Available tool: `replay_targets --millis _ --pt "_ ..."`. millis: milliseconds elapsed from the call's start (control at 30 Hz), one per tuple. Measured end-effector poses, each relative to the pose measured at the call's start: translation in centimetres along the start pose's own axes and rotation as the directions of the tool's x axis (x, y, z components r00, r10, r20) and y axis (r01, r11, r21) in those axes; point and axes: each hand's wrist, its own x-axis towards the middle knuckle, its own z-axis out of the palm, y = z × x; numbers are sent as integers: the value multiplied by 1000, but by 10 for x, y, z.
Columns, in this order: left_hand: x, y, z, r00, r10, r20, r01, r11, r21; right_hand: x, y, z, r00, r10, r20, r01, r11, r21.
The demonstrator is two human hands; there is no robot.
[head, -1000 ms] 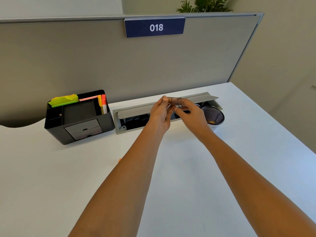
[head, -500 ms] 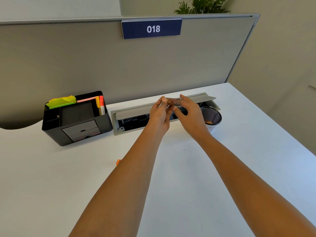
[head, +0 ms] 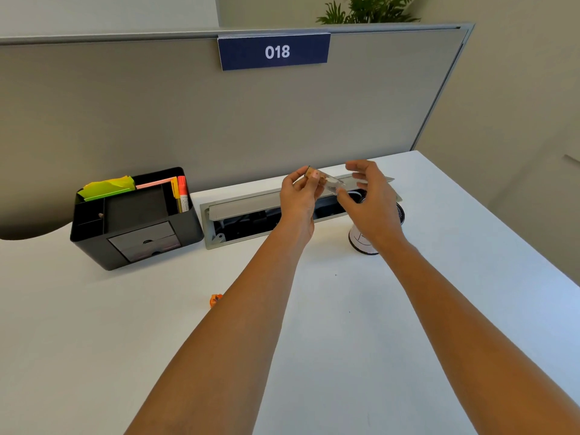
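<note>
My two forearms are reaching up from the bottom edge of the frame over the white table. A small orange bit is lying on the table left of centre, just beside my left forearm.

Right of centre, a cup is standing on the table, and my right wrist is hiding most of it. At middle left a black organiser is sitting with green notes and an orange marker sticking up in its back compartments. Between organiser and cup a grey cable tray is lying sunk in the table with its flap tilted up.

Above the tray, in the centre of the frame, my left hand is pinching the brown end of a clear piece between thumb and fingertips, holding it in the air. The clear end is slanting down and to the right. My right hand is hovering just right of it with fingers spread and loosely bent, gripping nothing. Its thumb is lying just under the clear end; I cannot tell whether they are touching.

Behind it all a grey partition is filling the upper frame, carrying a blue sign reading 018 at top centre. A plant is showing over its edge at upper right.
</note>
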Motion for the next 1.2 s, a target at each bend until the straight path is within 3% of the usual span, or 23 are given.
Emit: replay_targets --millis 100,200,300,400,500,700,967,1100,1200 --pt "2 -5 9 1000 -5 24 4 999 48 8 -2 -8 985 -132 115 151 972 -180" --pt "1 -6 18 997 -49 55 44 995 87 14 0 -14 985 -125 119 149 962 -227" --pt "-3 -6 25 986 -113 121 99 988 114 20 11 -20 993 69 94 -55 988 -141" --pt "-5 -9 22 984 -142 106 123 978 169 25 32 -27 936 352 27 -352 936 5" --pt "0 -14 9 987 -143 78 123 967 223 22 45 -32 883 469 -38 -460 877 138" --pt "5 -25 -12 987 -146 60 125 955 271 0 61 -24 980 186 -73 -196 964 -179" --pt "6 -41 -30 994 -100 34 77 907 414 -6 63 -23 985 77 -154 -111 967 -230" --pt "0 -54 -34 995 4 98 -64 782 621 -10 64 -24 967 110 -228 -144 980 -140" --pt "-4 -61 -27 952 129 277 -297 605 738 -12 67 -25 954 153 -259 -179 981 -78"
